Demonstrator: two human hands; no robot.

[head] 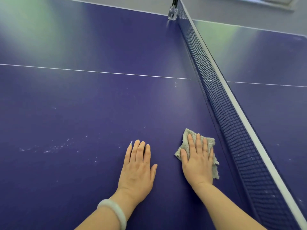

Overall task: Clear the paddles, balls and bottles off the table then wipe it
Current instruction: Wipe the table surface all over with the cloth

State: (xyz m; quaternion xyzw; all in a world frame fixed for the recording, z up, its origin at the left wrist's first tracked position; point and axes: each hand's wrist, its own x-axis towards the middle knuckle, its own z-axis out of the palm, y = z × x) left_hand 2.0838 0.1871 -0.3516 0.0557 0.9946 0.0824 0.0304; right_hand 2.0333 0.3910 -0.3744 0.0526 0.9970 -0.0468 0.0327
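Cloth [186,136] first: a small grey terry rag, rumpled and frayed at its edges, lying flat on the blue table-tennis table [83,105] just beside the net [224,110], on the near side of the white centre line [99,72]. The right hand [197,161] rests on top of it, palm down, fingers [198,143] straight and slightly spread. It presses the rag to the surface rather than curling round it, and the rag's corners stick out past the fingertips and along the outer edge of the palm. The left hand [137,170] lies flat on bare table a little to the left, fingers straight and close together, holding nothing, a pale bangle [114,211] on its wrist.

By its look the rag is light, soft and limp. It would likely bunch or fold over if pushed by one corner, so a flat palm over its middle seems the right hold — pressure spread wide, the whole patch dragged as one. The tabletop looks hard and smooth, with a sheen farther off, so the cloth will probably slide easily — any grip on it has to come from downward pressure. This close to the net, the mesh could snag a frayed edge, which is worth minding. A scatter of white specks [54,148] lies well to the left of the left hand and looks like a part still to be wiped.
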